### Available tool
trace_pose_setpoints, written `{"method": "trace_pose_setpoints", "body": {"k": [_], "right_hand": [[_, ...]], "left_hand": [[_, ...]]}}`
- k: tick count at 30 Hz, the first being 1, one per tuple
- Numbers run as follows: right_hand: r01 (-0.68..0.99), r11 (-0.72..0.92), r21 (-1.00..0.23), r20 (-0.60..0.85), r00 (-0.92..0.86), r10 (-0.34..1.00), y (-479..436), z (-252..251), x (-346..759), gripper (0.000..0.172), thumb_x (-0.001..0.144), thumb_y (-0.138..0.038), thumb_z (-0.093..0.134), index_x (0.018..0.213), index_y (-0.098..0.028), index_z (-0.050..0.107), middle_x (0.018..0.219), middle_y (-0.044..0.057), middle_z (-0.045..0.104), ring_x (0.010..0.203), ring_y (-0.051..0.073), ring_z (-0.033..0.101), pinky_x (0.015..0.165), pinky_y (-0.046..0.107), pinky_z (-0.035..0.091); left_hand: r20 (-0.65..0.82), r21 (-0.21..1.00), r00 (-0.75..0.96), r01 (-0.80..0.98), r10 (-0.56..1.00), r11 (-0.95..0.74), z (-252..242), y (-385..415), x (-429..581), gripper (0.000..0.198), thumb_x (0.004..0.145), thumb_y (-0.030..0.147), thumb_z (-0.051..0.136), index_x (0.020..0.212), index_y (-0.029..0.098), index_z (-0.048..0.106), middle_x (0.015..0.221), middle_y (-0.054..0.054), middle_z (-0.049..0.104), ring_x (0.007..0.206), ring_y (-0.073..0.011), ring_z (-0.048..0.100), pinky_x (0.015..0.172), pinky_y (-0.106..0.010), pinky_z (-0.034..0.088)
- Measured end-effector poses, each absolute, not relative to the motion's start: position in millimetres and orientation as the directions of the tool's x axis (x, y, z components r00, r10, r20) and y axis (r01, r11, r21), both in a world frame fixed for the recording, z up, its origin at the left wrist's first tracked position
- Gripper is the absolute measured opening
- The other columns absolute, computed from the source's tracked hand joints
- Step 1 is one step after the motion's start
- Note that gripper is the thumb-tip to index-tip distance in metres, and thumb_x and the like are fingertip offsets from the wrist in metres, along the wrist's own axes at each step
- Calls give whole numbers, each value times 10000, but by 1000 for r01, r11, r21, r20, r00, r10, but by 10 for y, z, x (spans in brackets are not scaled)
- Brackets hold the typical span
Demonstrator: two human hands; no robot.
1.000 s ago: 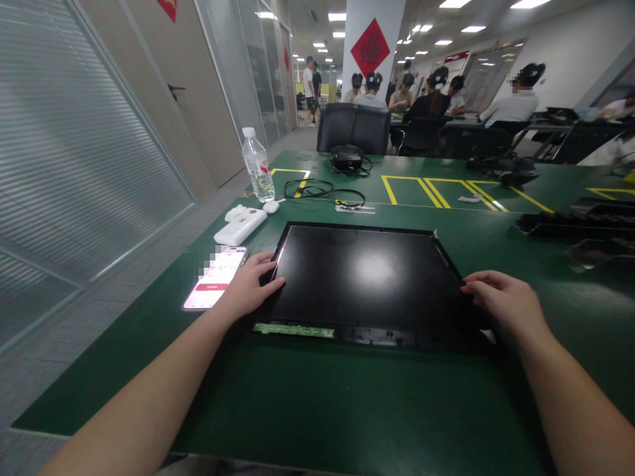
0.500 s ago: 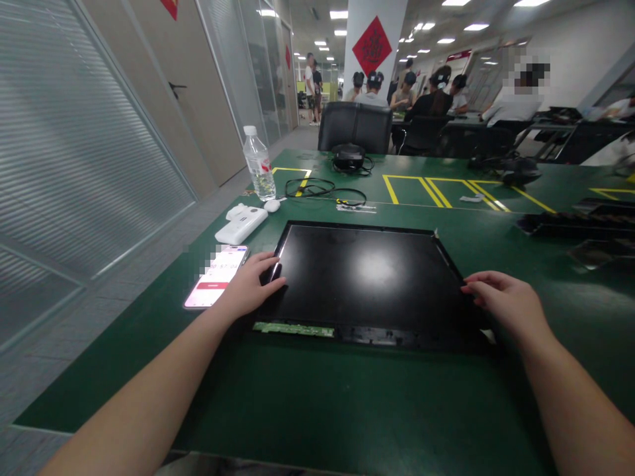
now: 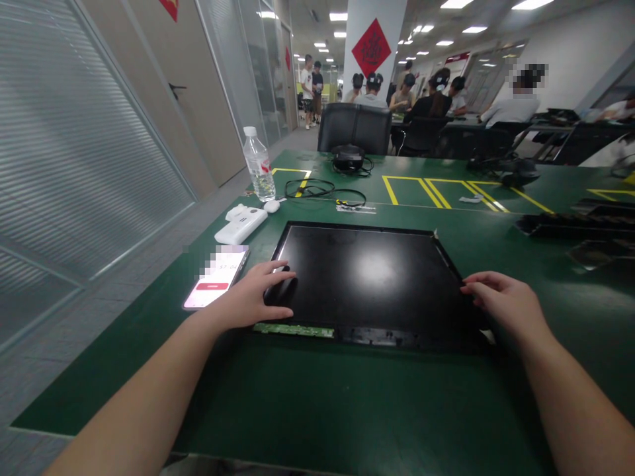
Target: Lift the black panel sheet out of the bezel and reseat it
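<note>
A black flat screen panel lies face up on the green table, a green circuit strip along its near edge. My left hand rests on the panel's near left corner, fingers and thumb spread apart over the edge. At the panel's right edge my right hand lies palm down with its fingers curled over the rim. Neither hand lifts the panel.
A lit phone lies just left of my left hand. Behind it are a white device, a water bottle, black cables and a headset. Dark trays sit at the right. Several people sit at far desks.
My left hand has slid a little toward me along the panel's left edge and its fingers have spread wider. The right hand and the panel have stayed where they were.
</note>
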State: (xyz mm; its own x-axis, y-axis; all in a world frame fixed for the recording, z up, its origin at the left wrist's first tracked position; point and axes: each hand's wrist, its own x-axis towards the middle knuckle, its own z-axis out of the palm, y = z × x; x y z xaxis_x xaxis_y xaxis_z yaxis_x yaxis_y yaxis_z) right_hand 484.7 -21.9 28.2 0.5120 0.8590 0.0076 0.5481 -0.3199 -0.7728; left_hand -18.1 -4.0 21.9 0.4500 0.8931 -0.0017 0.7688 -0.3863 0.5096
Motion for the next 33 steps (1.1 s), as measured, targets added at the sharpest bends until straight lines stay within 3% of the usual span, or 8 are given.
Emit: {"method": "trace_pose_setpoints", "body": {"k": [7, 17, 33], "right_hand": [[542, -363, -758, -21, 536, 844, -222, 332, 4806, 224, 620, -396, 640, 744, -252, 759, 740, 58, 782, 588, 215, 644, 647, 387, 524], [552, -358, -753, -10, 534, 845, -215, 307, 4829, 185, 632, -370, 653, 740, -263, 758, 761, 66, 783, 612, 231, 656, 640, 393, 534], [560, -349, -752, -2, 527, 850, -224, 302, 4823, 219, 630, -406, 654, 753, -262, 765, 736, 61, 780, 605, 235, 649, 622, 390, 503]], "left_hand": [[-23, 513, 500, 749, 866, -419, 330, -41, -248, 770, 781, 566, 871, 1493, 333, 693, 1692, -128, 522, 1558, -425, 464, 1241, -604, 425], [-7, 483, 529, 745, 848, -461, 365, -13, -272, 666, 778, 554, 869, 1413, 391, 754, 1650, -65, 579, 1479, -416, 569, 1158, -543, 542], [-31, 438, 555, 755, 831, -488, 403, -21, -280, 579, 835, 531, 817, 1386, 360, 770, 1678, -68, 554, 1504, -404, 548, 1182, -549, 509]]}}
